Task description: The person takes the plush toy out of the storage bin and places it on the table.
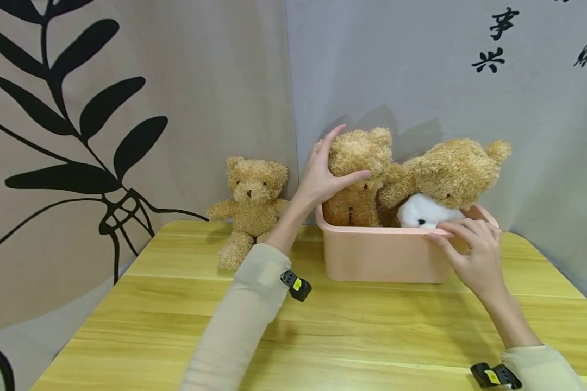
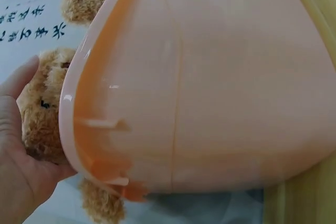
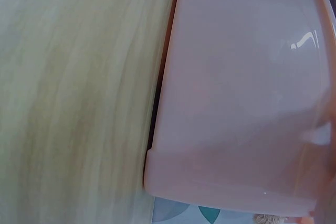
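A pink plastic storage box (image 1: pixel 386 252) stands on the table with plush toys in it. Inside at the left is a tan teddy bear (image 1: pixel 359 155). My left hand (image 1: pixel 320 176) is spread against its head, thumb across the face and straight fingers along the side. The left wrist view shows the bear's head (image 2: pixel 44 108) between thumb and fingers. At the box's right, another teddy bear (image 1: pixel 462 168) leans over a white plush toy (image 1: pixel 423 212), whose lower part is hidden. My right hand (image 1: pixel 479 252) grips the front rim near the right corner, thumb outside, fingers over the edge.
A third teddy bear (image 1: pixel 251 198) sits on the wooden table (image 1: pixel 372 336) left of the box, partly behind my left forearm. Behind the table hangs a pale curtain (image 1: pixel 215 81) with black leaf and character prints.
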`<state>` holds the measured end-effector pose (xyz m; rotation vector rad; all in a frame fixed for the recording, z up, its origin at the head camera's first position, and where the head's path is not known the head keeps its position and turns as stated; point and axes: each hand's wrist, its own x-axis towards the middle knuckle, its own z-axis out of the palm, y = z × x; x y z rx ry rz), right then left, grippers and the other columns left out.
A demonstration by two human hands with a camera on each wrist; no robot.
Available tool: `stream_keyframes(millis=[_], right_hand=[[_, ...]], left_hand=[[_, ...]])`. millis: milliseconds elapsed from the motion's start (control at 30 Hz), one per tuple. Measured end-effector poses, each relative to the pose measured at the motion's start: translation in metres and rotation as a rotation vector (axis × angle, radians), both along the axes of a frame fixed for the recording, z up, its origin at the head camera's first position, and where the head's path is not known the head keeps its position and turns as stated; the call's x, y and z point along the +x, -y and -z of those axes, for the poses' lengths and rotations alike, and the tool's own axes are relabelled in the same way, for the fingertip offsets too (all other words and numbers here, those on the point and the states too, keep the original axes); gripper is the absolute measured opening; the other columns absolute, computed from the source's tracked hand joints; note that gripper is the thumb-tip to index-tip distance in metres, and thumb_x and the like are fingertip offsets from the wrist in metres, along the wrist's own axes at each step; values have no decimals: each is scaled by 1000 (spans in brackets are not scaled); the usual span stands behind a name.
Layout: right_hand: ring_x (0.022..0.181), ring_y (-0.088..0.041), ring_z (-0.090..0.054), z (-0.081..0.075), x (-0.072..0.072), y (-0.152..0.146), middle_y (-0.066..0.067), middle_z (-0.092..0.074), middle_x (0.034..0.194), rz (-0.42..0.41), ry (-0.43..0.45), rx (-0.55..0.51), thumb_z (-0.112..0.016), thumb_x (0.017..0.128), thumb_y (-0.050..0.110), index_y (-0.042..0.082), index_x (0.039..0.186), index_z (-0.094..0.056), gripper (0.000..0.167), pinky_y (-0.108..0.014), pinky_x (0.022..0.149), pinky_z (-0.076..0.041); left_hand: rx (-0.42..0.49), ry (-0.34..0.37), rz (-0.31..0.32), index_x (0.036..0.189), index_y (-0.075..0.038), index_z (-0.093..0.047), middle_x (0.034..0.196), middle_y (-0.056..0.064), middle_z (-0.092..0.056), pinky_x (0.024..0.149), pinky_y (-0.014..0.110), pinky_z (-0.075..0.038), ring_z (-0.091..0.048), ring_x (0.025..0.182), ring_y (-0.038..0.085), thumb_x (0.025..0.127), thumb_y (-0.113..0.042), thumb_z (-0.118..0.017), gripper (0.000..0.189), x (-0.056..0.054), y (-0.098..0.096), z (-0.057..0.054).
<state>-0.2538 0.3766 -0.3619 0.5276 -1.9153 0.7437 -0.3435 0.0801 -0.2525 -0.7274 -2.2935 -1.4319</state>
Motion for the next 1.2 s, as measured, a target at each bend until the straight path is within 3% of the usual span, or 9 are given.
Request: stream_keyframes(millis=[100,267,400,633,900,1067,1200], right_hand=[[92,-21,-50,0,0,0,-15,-68,88,3,6,1,-59,85,71,1,92,-77,72,-39,98,-24],[92,-24,-52,0,0,0,-14,-69,88,0,4,0,-60,85,69,2,93,-77,70,-40,99,-25],[91,-25,-51,-1,1,0,-15,-69,89,-3,3,3,-60,86,69,2,93,-77,70,-38,98,-24],[92,-23,-52,-2,1,0,-15,-69,88,0,1,9,-60,86,69,1,93,-77,70,-41,101,-25],[91,-23,-51,-1,-1,3,-13,-69,89,-11,11,0,-61,86,69,3,94,-77,68,-39,100,-24],[92,-23,-51,-2,0,3,-15,-69,89,-10,16,10,-60,87,69,1,94,-77,70,-40,101,-24],[92,-17,-51,-3,1,1,-16,-68,87,-7,3,14,-60,87,69,1,93,-76,70,-38,99,-24]], left_hand=[[-31,10,-16,155,-47,-28,160,-16,-27,111,64,-31,-25,147,21,73,-53,-87,102,-2,-5,1],[-73,27,-57,155,-37,-32,159,-8,-32,111,60,-34,-31,144,25,66,-52,-92,109,-2,-10,6],[-93,38,-54,155,-35,-32,159,-5,-34,111,60,-34,-33,144,30,63,-49,-95,113,-1,-13,7],[-112,16,-34,150,-27,-44,153,2,-45,110,58,-36,-39,140,27,67,-24,-94,97,-2,-18,12],[-18,-59,-22,146,-21,-48,148,2,-50,110,52,-38,-43,137,24,66,-15,-91,91,5,-12,18],[76,-119,-50,144,-21,-49,148,-2,-51,111,49,-36,-42,137,20,65,-13,-91,90,14,-4,7],[157,-170,-32,144,-17,-48,148,-1,-50,114,43,-31,-40,137,15,65,-10,-89,90,21,4,-5]])
